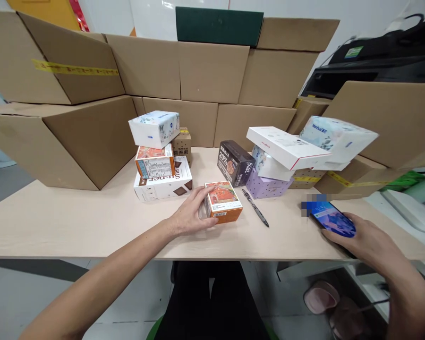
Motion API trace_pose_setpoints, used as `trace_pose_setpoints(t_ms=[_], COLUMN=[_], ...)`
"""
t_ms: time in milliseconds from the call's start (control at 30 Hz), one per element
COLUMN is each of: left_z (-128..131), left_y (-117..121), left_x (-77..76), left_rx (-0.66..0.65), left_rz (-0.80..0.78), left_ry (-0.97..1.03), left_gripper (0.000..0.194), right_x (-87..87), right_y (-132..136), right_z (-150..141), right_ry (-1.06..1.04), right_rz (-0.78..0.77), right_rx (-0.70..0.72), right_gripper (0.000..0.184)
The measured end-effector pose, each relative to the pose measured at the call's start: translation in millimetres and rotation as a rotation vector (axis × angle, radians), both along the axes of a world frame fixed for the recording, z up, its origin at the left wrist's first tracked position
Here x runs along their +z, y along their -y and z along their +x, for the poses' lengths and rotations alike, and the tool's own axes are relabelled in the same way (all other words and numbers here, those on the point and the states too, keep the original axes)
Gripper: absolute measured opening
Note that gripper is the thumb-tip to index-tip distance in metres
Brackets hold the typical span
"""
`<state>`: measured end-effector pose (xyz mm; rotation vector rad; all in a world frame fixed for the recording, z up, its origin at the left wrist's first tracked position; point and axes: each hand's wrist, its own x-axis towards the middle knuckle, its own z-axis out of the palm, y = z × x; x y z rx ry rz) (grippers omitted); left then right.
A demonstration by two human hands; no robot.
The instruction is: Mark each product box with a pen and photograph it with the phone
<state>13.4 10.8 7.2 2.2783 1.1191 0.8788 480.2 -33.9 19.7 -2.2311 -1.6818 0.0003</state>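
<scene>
My left hand (pixel 191 212) has its thumb at the near side and its fingers at the far left edge of a small orange-and-white box (pixel 224 200), which rests on the table. On the right, my right hand (pixel 364 238) grips a smartphone (pixel 333 218) with a lit blue screen, low over the tabletop near the front edge. A grey pen (pixel 255 208) lies just right of the orange box. Behind it stand a dark brown box (pixel 235 163) and a purple dotted box (pixel 267 185).
At left, a tissue pack (pixel 154 130) tops an orange box (pixel 155 161) on a white box (pixel 163 183). To the right, a flat white box (pixel 288 146) lies tilted on tissue packs. Large cardboard boxes (pixel 212 71) wall the back and sides of the table (pixel 92 226).
</scene>
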Motion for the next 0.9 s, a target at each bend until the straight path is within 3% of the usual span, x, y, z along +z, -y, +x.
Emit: trace_pose_setpoints(t_ms=[133,300,433,500,567,667,733,800,900], left_z=[0.2,3.4,9.4,14.9,22.4,34.7,41.4,45.7,48.4], left_y=[0.8,3.7,4.4,3.3,0.7,-6.0,-11.6,-17.0,-22.5], left_x=[0.6,0.4,-0.1,1.3,3.9,9.1,12.6,15.6,18.3], left_rx=[0.032,0.131,0.276,0.292,0.230,0.144,0.175,0.247,0.338], left_rz=[0.036,0.091,0.377,0.590,0.757,0.857,0.880,0.873,0.795], left_ry=[-0.062,-0.130,-0.223,-0.324,-0.443,-0.605,-0.671,-0.713,-0.770], left_gripper=[0.090,0.086,0.070,0.059,0.050,0.044,0.040,0.039,0.042], right_x=[-8.0,-14.6,-15.4,-13.8,-8.7,9.2,27.0,46.1,68.0], right_y=[-22.8,-40.4,-34.6,-24.7,-13.6,-4.7,-10.8,-28.6,-69.3], right_z=[29.9,50.8,39.0,13.9,-25.2,-101.3,-153.5,-198.4,-243.5], right_ry=[-0.136,-0.186,-0.026,0.026,-0.033,-0.155,-0.128,-0.030,0.109], right_rz=[-0.072,-0.073,0.033,0.194,0.344,0.433,0.434,0.371,0.160], right_rx=[-0.043,-0.104,-0.170,-0.133,0.014,0.361,0.519,0.547,0.406], right_gripper=[0.038,0.045,0.048,0.046,0.035,0.030,0.032,0.039,0.055])
